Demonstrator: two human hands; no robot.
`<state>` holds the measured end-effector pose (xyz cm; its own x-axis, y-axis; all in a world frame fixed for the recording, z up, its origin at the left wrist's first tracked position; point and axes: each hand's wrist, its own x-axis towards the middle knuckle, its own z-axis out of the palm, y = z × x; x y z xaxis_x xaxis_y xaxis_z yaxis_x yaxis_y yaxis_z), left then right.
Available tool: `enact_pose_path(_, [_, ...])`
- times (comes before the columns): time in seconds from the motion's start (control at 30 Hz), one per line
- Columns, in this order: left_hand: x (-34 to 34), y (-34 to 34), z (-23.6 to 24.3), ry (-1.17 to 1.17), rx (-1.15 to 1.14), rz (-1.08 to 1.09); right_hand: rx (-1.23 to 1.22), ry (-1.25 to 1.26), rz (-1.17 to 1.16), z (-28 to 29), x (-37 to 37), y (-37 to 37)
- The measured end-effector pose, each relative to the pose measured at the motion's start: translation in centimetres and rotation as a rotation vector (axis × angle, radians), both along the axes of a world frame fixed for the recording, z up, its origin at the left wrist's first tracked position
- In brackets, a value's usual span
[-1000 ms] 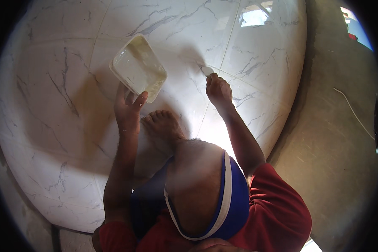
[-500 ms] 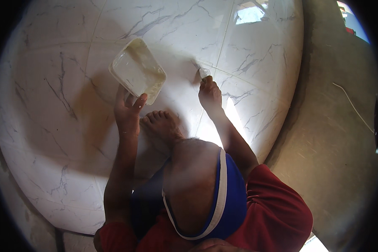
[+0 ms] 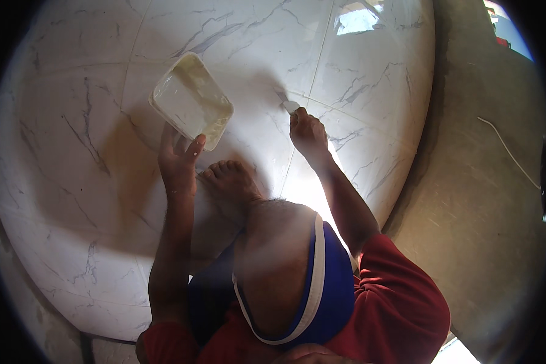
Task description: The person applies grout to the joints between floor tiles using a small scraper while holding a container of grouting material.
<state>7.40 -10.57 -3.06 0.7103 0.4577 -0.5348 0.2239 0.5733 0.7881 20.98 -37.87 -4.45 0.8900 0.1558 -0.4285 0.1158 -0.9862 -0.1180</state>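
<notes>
A whitish rectangular plastic tub (image 3: 191,100) is tilted toward me, smeared inside with pale residue. My left hand (image 3: 179,158) grips its near rim, thumb over the edge and fingers beneath. To the right, my right hand (image 3: 308,131) is closed round a small putty knife (image 3: 291,107), whose handle is hidden in the fist. The pale blade sits at the floor beside a tile joint; I cannot tell whether it touches. White marble-patterned tiles (image 3: 236,79) with grey veins lie beneath both hands.
My bare foot (image 3: 230,180) stands on the tiles between my hands, below the tub. A bent knee (image 3: 273,261) rises in the middle. On the right, past a curved tile edge, lies a bare grey-brown surface (image 3: 473,200) with a thin pale cord (image 3: 506,148).
The tub and my left hand have shifted slightly left. My right hand has moved a little right, and the knife blade has turned in it.
</notes>
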Motion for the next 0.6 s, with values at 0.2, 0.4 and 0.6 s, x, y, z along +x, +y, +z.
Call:
enact_pose_path(0.2, [0.3, -0.1, 0.2, -0.010, -0.007, -0.026, -0.017, -0.174, -0.018, 0.8, 3.0, -2.1])
enact_pose_path(0.4, [0.1, 0.2, 1.0, 0.018, -0.071, -0.017, -0.047, 0.005, -0.099, 0.4, 0.4, -1.6])
enact_pose_path(0.6, [0.0, -0.1, 0.5, 0.012, -0.089, -0.032, 0.040, -0.121, -0.047, -0.1, -0.2, -2.9])
